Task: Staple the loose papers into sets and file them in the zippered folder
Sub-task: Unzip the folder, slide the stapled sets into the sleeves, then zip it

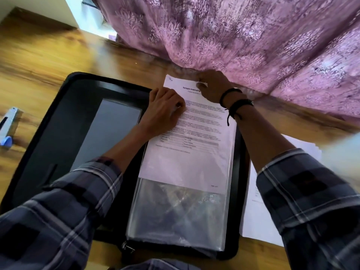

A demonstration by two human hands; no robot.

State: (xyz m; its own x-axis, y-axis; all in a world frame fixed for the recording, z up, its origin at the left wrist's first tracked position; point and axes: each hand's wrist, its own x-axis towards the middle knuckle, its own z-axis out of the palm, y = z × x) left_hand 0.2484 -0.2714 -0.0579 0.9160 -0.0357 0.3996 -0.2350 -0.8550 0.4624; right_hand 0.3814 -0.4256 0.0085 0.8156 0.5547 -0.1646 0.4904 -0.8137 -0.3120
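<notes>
Honestly | my right hand (pixel 211 84) pinches paper set (pixel 194 152), left hand (pixel 163 110) curled, grip unclear | shoving may buckle it in sleeve (pixel 175 211)

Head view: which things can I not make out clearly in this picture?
In the head view:
- printed document: body text blurred; right hand covers the heading's end.
- left hand: its curled fingers hide whether it pinches or only presses.
- loose papers at right: right sleeve covers most; print too small.
- blue-grey object at left edge: blurred, cut off by the frame.
</notes>
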